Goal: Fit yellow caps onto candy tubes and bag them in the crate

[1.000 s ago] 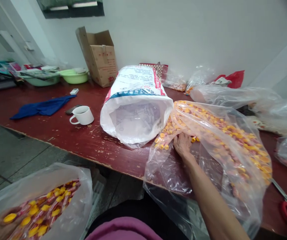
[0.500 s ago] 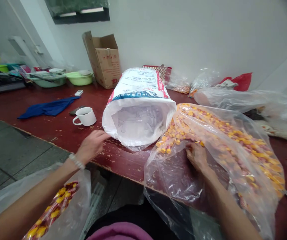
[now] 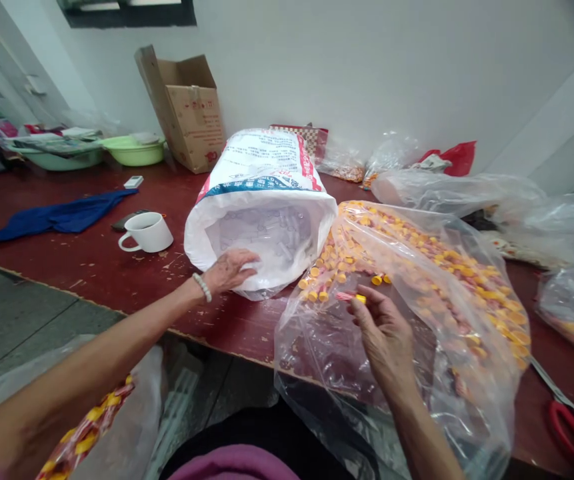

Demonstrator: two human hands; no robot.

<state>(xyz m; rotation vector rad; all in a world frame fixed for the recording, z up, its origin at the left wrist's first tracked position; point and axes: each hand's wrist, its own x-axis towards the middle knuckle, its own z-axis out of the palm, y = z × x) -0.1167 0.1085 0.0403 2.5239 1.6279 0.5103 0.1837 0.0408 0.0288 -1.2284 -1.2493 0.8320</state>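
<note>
A white printed sack (image 3: 267, 160) lies on its side with its mouth facing me, and clear plastic pieces (image 3: 287, 233) show inside. My left hand (image 3: 231, 269) is at the lower left of that mouth, fingers apart, holding nothing. My right hand (image 3: 384, 327) pinches a small pink piece with a yellow cap (image 3: 360, 299) above the near part of a clear plastic bag (image 3: 337, 340). Many yellow-capped pieces (image 3: 457, 260) are spread in this bag, right of the sack.
A white mug (image 3: 147, 232) and a blue cloth (image 3: 61, 215) lie left on the red table (image 3: 207, 327). Behind are a cardboard box (image 3: 194, 120) and a green basin (image 3: 134, 152). Red-handled scissors (image 3: 569, 427) lie at right. Another bag of yellow-capped pieces (image 3: 87, 433) hangs low left.
My left hand has moved right to the sack's mouth and its fingers have spread. My right hand has lifted from the pile with a yellow-capped piece. The view has shifted right.
</note>
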